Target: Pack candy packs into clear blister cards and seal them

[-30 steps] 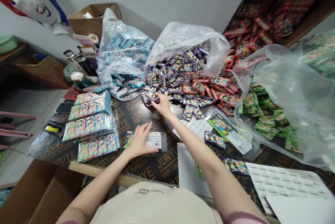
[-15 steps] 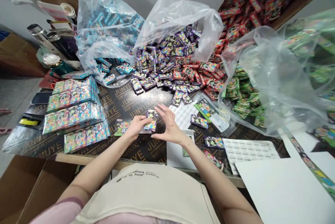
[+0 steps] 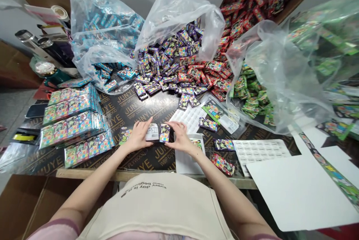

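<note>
Near the front of the dark printed table, my left hand point(image 3: 139, 135) curls its thumb and fingers around a white, barcode-labelled piece point(image 3: 153, 132). Just to its right, my right hand point(image 3: 181, 137) grips a small purple candy packet point(image 3: 165, 134) between thumb and fingers. The two pieces lie side by side with a narrow gap. A green and black printed card point(image 3: 125, 135) shows partly behind my left hand. Beside my right wrist lies a white sheet point(image 3: 185, 161), with a green printed piece on it.
Stacks of clear-wrapped multicoloured packs point(image 3: 75, 128) stand at left. Plastic bags spill blue packets point(image 3: 127, 71), purple packets point(image 3: 168, 51), red packets point(image 3: 214, 68) and green packets point(image 3: 252, 98) along the back. Label sheets point(image 3: 260, 152) and white card point(image 3: 303, 191) lie at right.
The purple packet has passed from my left hand to my right, which has closed on it. My left hand has moved slightly left, onto the barcode-labelled piece. The view has shifted a little.
</note>
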The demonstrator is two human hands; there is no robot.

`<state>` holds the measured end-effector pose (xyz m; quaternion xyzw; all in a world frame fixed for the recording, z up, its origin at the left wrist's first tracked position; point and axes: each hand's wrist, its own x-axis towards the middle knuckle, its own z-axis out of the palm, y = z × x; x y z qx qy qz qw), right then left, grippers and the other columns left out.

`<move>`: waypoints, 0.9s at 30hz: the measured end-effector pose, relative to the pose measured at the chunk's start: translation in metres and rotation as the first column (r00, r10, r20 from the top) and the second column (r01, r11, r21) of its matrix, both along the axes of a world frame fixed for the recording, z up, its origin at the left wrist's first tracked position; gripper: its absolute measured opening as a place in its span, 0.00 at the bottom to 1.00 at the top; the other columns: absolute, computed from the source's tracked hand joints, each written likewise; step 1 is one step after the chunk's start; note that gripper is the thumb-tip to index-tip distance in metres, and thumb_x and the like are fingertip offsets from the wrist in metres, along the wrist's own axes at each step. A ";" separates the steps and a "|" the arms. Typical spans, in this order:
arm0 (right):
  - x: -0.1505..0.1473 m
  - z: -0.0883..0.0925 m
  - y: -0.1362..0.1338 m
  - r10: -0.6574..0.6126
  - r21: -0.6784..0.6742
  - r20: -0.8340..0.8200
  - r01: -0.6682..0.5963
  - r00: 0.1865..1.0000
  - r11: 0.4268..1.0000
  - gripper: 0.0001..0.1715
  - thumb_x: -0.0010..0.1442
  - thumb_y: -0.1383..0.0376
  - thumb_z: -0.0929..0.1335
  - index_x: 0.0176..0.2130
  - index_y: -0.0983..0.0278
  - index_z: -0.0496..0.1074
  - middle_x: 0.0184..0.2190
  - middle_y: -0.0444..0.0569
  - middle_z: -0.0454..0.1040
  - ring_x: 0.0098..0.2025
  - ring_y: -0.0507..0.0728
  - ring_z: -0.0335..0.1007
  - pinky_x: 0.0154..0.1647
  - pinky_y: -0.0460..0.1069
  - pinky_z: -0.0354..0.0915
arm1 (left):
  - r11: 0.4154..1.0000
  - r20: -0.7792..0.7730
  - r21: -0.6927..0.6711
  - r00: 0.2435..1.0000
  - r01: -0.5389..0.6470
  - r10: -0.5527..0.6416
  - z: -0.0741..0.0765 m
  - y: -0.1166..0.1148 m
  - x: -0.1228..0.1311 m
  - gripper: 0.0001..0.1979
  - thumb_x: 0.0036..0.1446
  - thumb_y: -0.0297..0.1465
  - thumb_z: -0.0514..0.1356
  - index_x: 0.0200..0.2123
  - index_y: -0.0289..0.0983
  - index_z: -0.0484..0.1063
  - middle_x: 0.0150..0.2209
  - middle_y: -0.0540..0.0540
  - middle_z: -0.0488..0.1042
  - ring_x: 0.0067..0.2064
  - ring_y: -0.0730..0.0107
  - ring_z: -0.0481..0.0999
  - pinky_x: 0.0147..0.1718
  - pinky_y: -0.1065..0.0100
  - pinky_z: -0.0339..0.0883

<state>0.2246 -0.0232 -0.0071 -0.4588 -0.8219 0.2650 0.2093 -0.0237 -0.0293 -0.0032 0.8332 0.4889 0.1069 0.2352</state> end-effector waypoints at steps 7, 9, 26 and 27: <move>-0.005 0.000 -0.004 -0.120 0.032 -0.005 0.120 0.993 0.992 0.60 0.46 0.46 0.73 0.66 0.60 0.45 0.59 0.59 0.63 0.63 0.68 0.53 0.61 0.63 0.47 | 1.000 0.102 -0.009 0.995 -0.006 0.007 0.006 0.001 -0.001 0.58 0.43 0.37 0.67 0.67 0.41 0.29 0.57 0.39 0.64 0.57 0.51 0.64 0.59 0.45 0.48; -0.009 0.001 -0.010 -0.122 0.044 -0.020 0.123 0.992 0.991 0.51 0.54 0.48 0.68 0.67 0.60 0.43 0.56 0.57 0.68 0.61 0.65 0.57 0.61 0.63 0.45 | 0.999 0.095 0.010 0.995 -0.035 0.033 0.003 0.002 -0.001 0.58 0.44 0.38 0.67 0.67 0.40 0.30 0.56 0.38 0.65 0.57 0.51 0.65 0.59 0.45 0.49; 0.171 0.030 0.180 -0.701 0.374 0.197 0.609 0.685 0.700 0.29 0.59 0.59 0.65 0.57 0.69 0.63 0.51 0.64 0.69 0.61 0.69 0.52 0.60 0.69 0.36 | 0.996 0.008 0.070 0.998 -0.061 0.061 -0.011 0.004 -0.003 0.47 0.46 0.39 0.66 0.66 0.41 0.46 0.54 0.40 0.67 0.57 0.49 0.65 0.60 0.42 0.45; 0.156 0.031 0.168 -0.678 0.327 0.113 0.618 0.726 0.715 0.29 0.59 0.57 0.64 0.56 0.68 0.63 0.52 0.62 0.69 0.60 0.68 0.54 0.61 0.68 0.39 | 0.993 0.050 0.058 0.994 -0.101 0.098 -0.005 0.005 0.000 0.45 0.46 0.40 0.66 0.65 0.41 0.50 0.55 0.39 0.66 0.57 0.49 0.64 0.60 0.42 0.44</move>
